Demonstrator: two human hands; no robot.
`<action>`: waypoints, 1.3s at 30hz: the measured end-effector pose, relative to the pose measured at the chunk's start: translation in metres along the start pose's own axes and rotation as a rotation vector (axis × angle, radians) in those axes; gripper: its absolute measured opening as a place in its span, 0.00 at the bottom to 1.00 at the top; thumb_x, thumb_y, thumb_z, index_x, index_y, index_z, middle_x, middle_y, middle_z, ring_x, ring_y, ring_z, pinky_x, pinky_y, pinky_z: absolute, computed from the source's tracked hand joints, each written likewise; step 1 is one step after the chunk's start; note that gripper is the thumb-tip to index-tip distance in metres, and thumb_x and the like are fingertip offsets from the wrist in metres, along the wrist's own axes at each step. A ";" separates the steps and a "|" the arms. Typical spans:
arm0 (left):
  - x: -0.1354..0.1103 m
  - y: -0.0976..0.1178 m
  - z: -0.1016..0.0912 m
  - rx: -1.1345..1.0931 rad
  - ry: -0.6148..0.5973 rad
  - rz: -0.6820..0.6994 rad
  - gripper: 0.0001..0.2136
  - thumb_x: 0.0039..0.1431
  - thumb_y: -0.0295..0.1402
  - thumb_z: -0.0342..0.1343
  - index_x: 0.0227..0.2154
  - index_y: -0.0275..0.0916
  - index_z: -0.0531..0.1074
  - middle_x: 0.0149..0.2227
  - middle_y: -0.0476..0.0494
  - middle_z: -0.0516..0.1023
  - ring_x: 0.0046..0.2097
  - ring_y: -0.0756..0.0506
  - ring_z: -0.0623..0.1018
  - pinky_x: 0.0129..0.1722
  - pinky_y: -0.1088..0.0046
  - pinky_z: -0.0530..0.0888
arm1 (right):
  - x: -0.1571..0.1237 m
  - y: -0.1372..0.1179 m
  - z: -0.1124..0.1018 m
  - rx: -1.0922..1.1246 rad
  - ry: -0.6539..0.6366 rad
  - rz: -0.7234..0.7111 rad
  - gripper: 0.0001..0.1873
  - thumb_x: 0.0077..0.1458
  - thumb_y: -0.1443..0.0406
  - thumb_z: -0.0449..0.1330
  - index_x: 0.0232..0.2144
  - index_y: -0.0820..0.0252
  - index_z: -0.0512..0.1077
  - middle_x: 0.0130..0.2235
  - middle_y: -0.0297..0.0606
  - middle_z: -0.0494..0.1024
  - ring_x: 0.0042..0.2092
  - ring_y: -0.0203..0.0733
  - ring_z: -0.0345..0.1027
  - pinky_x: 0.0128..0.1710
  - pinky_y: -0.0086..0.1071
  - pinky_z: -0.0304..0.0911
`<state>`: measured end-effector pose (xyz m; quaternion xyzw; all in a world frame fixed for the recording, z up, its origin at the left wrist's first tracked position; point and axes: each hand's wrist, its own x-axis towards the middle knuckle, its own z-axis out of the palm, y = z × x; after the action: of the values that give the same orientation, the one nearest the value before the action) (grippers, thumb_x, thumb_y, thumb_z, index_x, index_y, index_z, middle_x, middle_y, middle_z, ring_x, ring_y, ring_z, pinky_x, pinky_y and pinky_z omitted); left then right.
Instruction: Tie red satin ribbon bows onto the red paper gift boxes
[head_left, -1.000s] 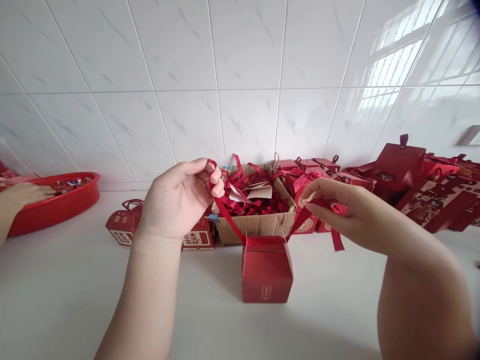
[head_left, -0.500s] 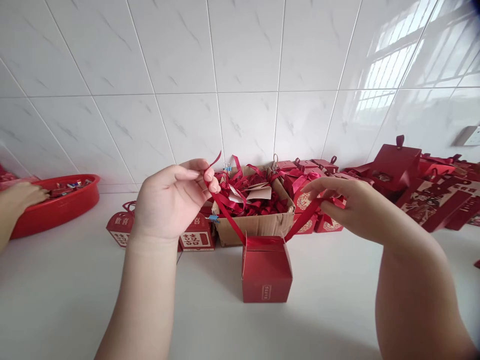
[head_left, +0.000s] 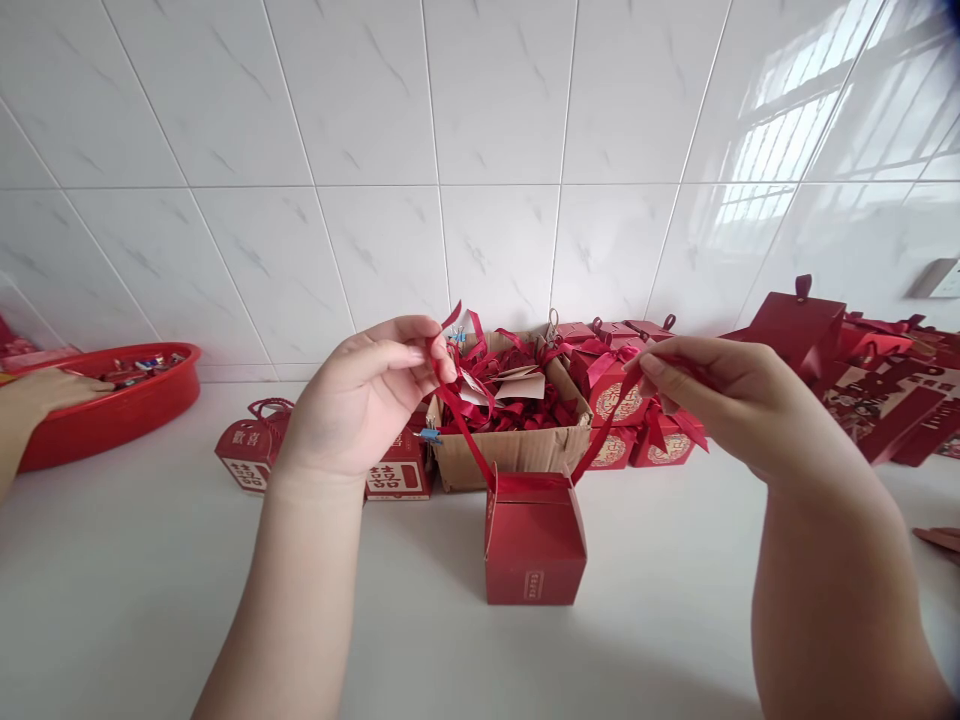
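A small red gift box [head_left: 534,545] stands on the white counter in front of me. A red ribbon [head_left: 469,440] runs through its top and rises in a V to both sides. My left hand [head_left: 360,400] pinches the left end of the ribbon, fingers closed. Up at the right, my right hand [head_left: 731,400] pinches the other end, its fingers closed too. Both hands hover above and behind the box, apart from it.
A cardboard box [head_left: 510,445] full of red ribbons sits behind the gift box. Several finished red boxes [head_left: 626,395] stand to its right and two [head_left: 247,455] to its left. At far left another person's hand [head_left: 41,390] rests on a red basin [head_left: 112,410]. Flat red cartons [head_left: 877,390] lie at right.
My right hand has risen and slid along the ribbon, pulling its end higher. My left hand shifted slightly right and keeps its pinch. The gift box has stayed put.
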<state>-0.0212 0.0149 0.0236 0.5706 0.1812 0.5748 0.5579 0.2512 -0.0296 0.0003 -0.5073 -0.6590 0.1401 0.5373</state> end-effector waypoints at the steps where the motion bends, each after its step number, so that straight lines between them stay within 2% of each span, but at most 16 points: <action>1: 0.000 -0.001 0.000 0.008 -0.015 -0.005 0.08 0.44 0.21 0.54 0.25 0.36 0.76 0.24 0.50 0.73 0.27 0.51 0.74 0.28 0.76 0.70 | 0.001 0.000 0.000 -0.014 -0.002 0.011 0.14 0.51 0.53 0.61 0.30 0.57 0.76 0.22 0.34 0.66 0.23 0.32 0.55 0.18 0.26 0.49; 4: 0.000 -0.004 0.001 0.036 -0.053 -0.011 0.07 0.46 0.20 0.54 0.23 0.37 0.76 0.25 0.50 0.74 0.28 0.51 0.74 0.29 0.76 0.70 | 0.002 0.001 -0.002 -0.020 0.037 0.039 0.15 0.51 0.52 0.61 0.32 0.55 0.76 0.23 0.34 0.68 0.25 0.33 0.58 0.20 0.27 0.51; 7: -0.001 -0.007 0.002 0.081 -0.084 -0.023 0.07 0.48 0.21 0.54 0.20 0.36 0.74 0.26 0.49 0.75 0.29 0.50 0.75 0.30 0.76 0.71 | 0.003 0.003 -0.003 0.078 0.084 0.028 0.13 0.50 0.53 0.62 0.33 0.54 0.76 0.26 0.34 0.71 0.29 0.33 0.62 0.25 0.27 0.56; 10: -0.001 -0.009 0.002 0.162 -0.117 -0.073 0.08 0.50 0.22 0.54 0.22 0.36 0.75 0.28 0.48 0.76 0.31 0.49 0.76 0.30 0.75 0.71 | 0.004 0.006 -0.003 0.175 0.091 0.012 0.11 0.53 0.55 0.61 0.34 0.53 0.76 0.26 0.33 0.71 0.29 0.32 0.62 0.26 0.27 0.56; 14: -0.003 -0.009 0.003 0.231 -0.082 -0.062 0.07 0.51 0.22 0.55 0.26 0.37 0.77 0.29 0.47 0.77 0.32 0.50 0.76 0.31 0.76 0.71 | 0.006 0.009 -0.001 0.268 0.108 0.003 0.09 0.54 0.58 0.61 0.35 0.54 0.76 0.29 0.33 0.73 0.29 0.30 0.63 0.25 0.25 0.57; 18: -0.005 -0.007 0.005 0.211 -0.053 -0.004 0.07 0.51 0.22 0.55 0.27 0.37 0.77 0.29 0.48 0.77 0.32 0.51 0.76 0.34 0.76 0.73 | 0.008 0.009 0.005 0.423 0.103 -0.003 0.06 0.52 0.61 0.64 0.34 0.55 0.76 0.30 0.32 0.74 0.32 0.30 0.66 0.31 0.23 0.63; 25: -0.005 -0.008 0.005 0.188 -0.092 0.016 0.08 0.51 0.21 0.56 0.22 0.37 0.75 0.31 0.48 0.77 0.33 0.50 0.76 0.33 0.76 0.72 | 0.012 0.005 0.020 0.648 0.086 0.022 0.13 0.48 0.64 0.65 0.38 0.51 0.69 0.30 0.29 0.71 0.30 0.33 0.69 0.31 0.28 0.70; 30: -0.004 -0.008 0.004 0.210 -0.085 0.017 0.08 0.51 0.22 0.56 0.25 0.38 0.78 0.31 0.48 0.78 0.32 0.50 0.76 0.32 0.75 0.72 | 0.017 0.009 0.029 0.821 0.123 0.074 0.13 0.46 0.67 0.66 0.31 0.52 0.65 0.27 0.26 0.69 0.31 0.33 0.69 0.30 0.28 0.68; 33: -0.005 -0.009 0.005 0.218 -0.082 0.019 0.07 0.51 0.22 0.57 0.27 0.39 0.79 0.31 0.48 0.78 0.33 0.50 0.76 0.33 0.76 0.73 | 0.020 0.012 0.032 0.849 0.091 0.062 0.11 0.46 0.68 0.64 0.28 0.52 0.64 0.26 0.26 0.68 0.31 0.33 0.69 0.31 0.29 0.68; 35: -0.005 -0.009 0.006 0.221 -0.065 0.006 0.07 0.51 0.23 0.58 0.28 0.39 0.79 0.31 0.47 0.78 0.33 0.50 0.76 0.33 0.77 0.73 | 0.021 0.013 0.033 0.843 0.073 0.029 0.11 0.47 0.68 0.63 0.31 0.51 0.65 0.28 0.26 0.70 0.32 0.34 0.69 0.31 0.29 0.68; 39: -0.005 -0.010 0.007 0.264 -0.005 0.019 0.06 0.50 0.24 0.60 0.30 0.39 0.80 0.33 0.46 0.80 0.35 0.50 0.77 0.36 0.77 0.74 | 0.020 0.011 0.036 0.813 0.093 -0.017 0.19 0.48 0.68 0.62 0.42 0.45 0.64 0.36 0.27 0.75 0.38 0.36 0.71 0.35 0.31 0.70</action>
<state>-0.0117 0.0109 0.0151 0.6422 0.2485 0.5497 0.4730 0.2284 0.0046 -0.0099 -0.2539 -0.5290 0.3619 0.7244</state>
